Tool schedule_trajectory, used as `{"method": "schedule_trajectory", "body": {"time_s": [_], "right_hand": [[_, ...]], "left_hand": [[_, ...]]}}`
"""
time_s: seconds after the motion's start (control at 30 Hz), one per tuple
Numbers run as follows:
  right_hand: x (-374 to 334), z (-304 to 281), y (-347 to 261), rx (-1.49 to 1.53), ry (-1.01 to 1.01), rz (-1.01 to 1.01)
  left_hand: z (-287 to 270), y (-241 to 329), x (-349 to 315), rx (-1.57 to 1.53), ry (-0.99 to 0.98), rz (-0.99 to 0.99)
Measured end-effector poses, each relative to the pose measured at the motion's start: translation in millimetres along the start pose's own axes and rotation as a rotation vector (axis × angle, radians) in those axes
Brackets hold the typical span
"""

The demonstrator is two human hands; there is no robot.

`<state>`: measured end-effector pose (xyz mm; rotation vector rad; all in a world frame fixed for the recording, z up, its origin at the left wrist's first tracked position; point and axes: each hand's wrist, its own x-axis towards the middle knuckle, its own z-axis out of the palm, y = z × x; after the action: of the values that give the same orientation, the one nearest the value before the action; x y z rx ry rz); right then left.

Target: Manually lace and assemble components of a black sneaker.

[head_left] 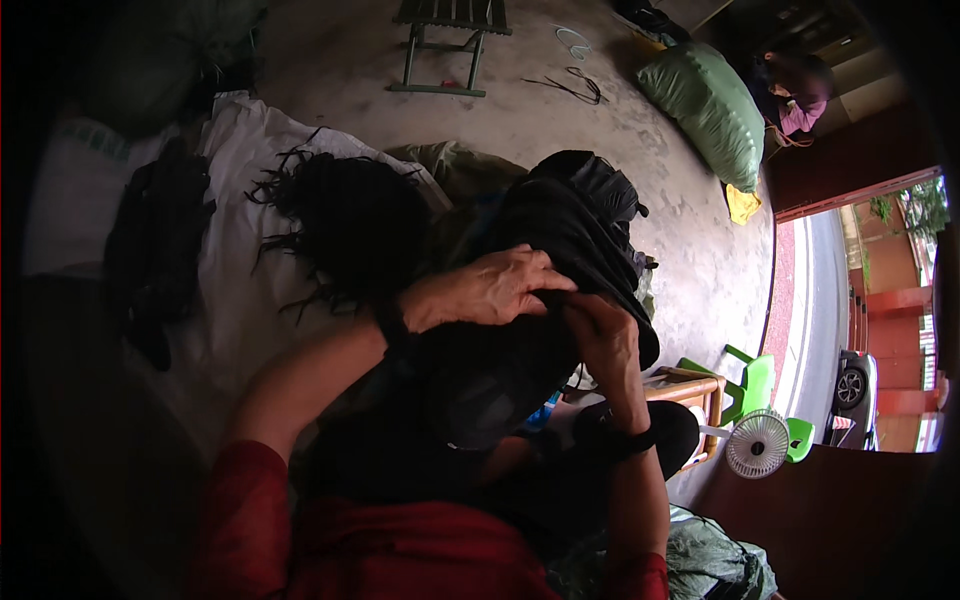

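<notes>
Black fabric (550,222) lies beneath the left hand (492,287) and the right hand (610,335), their bent fingers close together, any grip impossible to tell.

Floor (695,275): grey, mottled, scuffed. On it, far side: dark slatted stool (450,22), pale loop (572,42) right of that, black cord (590,93) just nearer. Far right: stuffed green sack (705,105), yellow cloth (742,204) at its near end. Left: rumpled white sheet (235,150) carrying a black stringy-edged heap (355,225), long dark bundle (165,230) left of it.
</notes>
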<state>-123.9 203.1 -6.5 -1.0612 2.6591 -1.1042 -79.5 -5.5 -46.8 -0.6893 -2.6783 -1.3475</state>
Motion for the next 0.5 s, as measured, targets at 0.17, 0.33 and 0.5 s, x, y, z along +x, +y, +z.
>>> {"method": "schedule_trajectory", "body": {"time_s": [0.17,0.33,0.5], "right_hand": [[-0.1,-2.8,-14.1,0.169,-0.119,0.253],[0.1,-6.0,-13.8,0.164,-0.150,0.299],[0.9,-10.7,-15.1,0.229,-0.269,0.302]], "left_hand": [[-5.0,-16.1,4.1,-0.219,-0.054,0.039],[-14.1,-2.4,3.1,-0.409,-0.086,-0.090],[3.6,-9.1,-13.7,-0.768,0.083,-0.111]]}}
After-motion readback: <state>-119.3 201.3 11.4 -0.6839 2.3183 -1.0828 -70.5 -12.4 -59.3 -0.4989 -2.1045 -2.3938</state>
